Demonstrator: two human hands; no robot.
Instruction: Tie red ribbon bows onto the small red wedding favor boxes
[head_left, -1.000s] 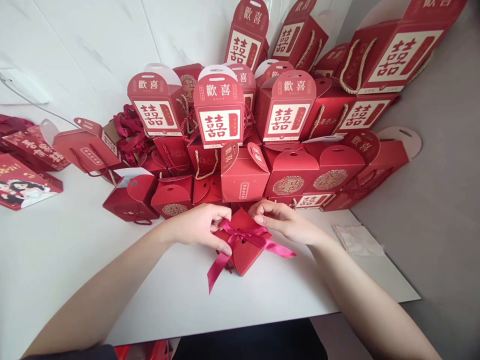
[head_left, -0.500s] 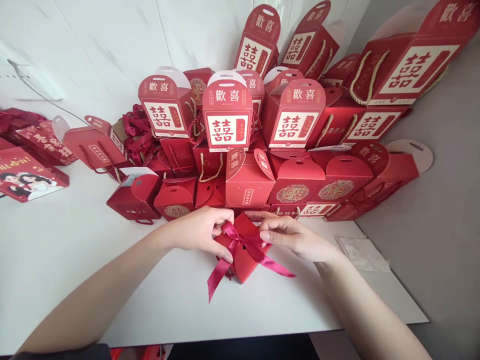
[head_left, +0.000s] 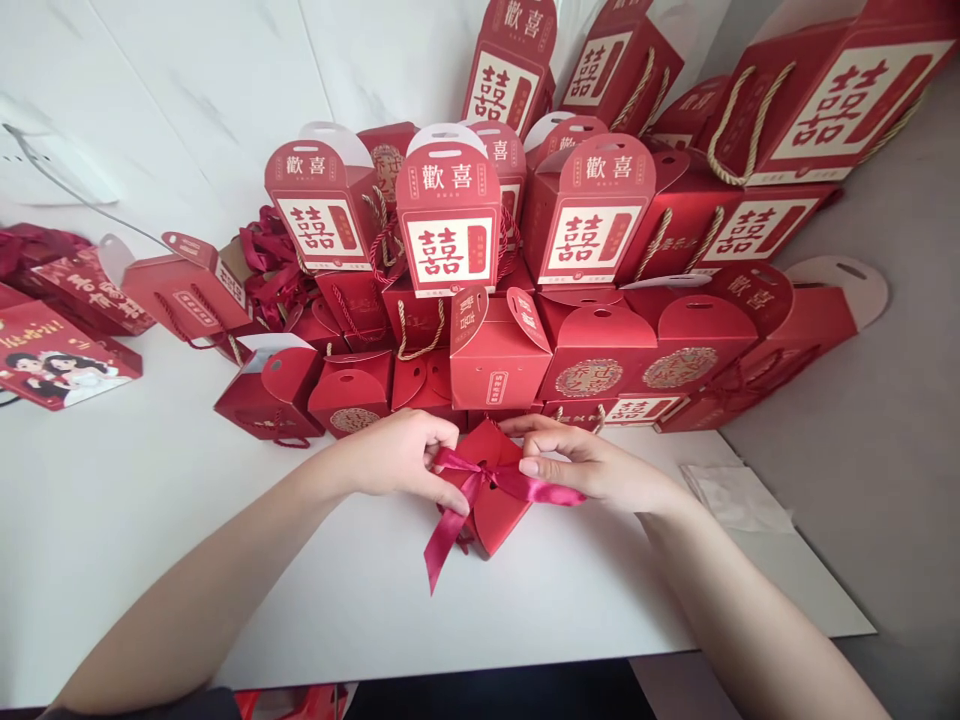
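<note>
A small red folded gift box (head_left: 491, 517) lies tilted on the white table, tied with a glossy crimson satin ribbon (head_left: 472, 482). My left hand (head_left: 397, 455) pinches the ribbon near its knot at the box's left side. My right hand (head_left: 585, 465) grips the ribbon's right length between thumb and fingers, above the box. One ribbon tail (head_left: 441, 548) hangs down past the box's lower left. My fingers hide part of the knot.
Several red gift boxes with gold rope handles (head_left: 448, 220) are stacked directly beyond my hands. A tangle of crimson ribbons (head_left: 266, 265) lies at back left, with printed red cards (head_left: 60, 360) further left. A white tissue (head_left: 735, 497) lies near the table's right edge.
The ribbon's right tail has risen from lying across the table to being held taut in my right hand. The view has shifted slightly.
</note>
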